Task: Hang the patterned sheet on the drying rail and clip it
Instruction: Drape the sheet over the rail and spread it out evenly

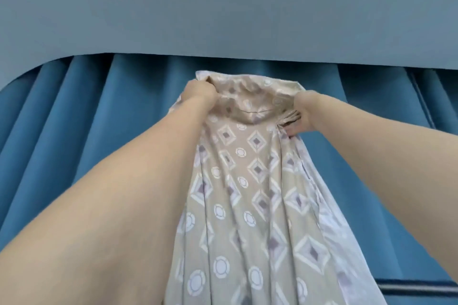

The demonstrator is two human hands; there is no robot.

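Left hand [199, 93]: fingers curled over the top left of the patterned sheet [247, 181], gripping a fold of it. Right hand [301, 116]: fingers pinched on a gathered bunch of the cloth at its top right edge; the fingertips themselves are partly hidden by fabric. Both arms are raised, the two hands well apart with a slack pouch of cloth sagging between them.

The sheet is held high, near the blue curtain [99, 111] and just below the pale pelmet [223, 20]. The rest of it hangs down toward the near edge of view. No drying rail and no clip can be made out, so whether the cloth is over a rail yet cannot be told.

Risks, as judged: the bunched right-hand grip may release unevenly, letting the cloth slide to one side; the long hanging weight could drag the sheet down if either grip loosens before clipping.

Material: thin, soft woven fabric, beige, printed with pale diamonds and rings, falling in long vertical folds. The curtain is heavier, in deep regular pleats.
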